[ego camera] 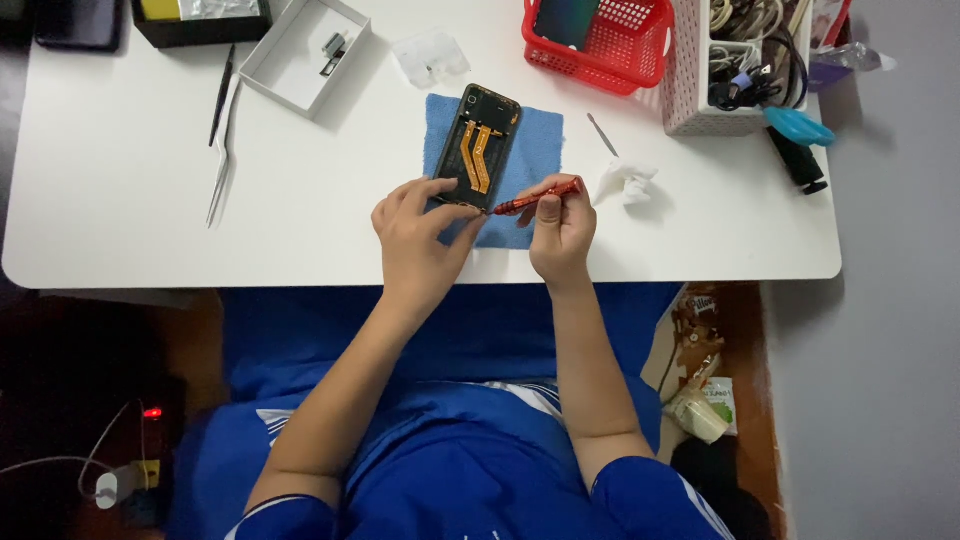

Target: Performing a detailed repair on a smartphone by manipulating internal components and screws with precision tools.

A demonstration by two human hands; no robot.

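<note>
Head view: hands (490, 225), screwdriver (535, 196) at opened phone's (483, 148) near edge.

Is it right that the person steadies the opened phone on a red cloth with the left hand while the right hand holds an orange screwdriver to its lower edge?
Not quite: the cloth is blue, not red, as the head view shows. The rest holds: the left hand steadies the opened phone, and the right hand holds the orange screwdriver to its lower edge.

An opened black phone (480, 148) lies back-side up and slightly tilted on a blue cloth (535, 150), its orange flex cables exposed along the middle. A slim red screwdriver (536, 197) lies nearly level, its tip at the phone's lower right corner.
</note>
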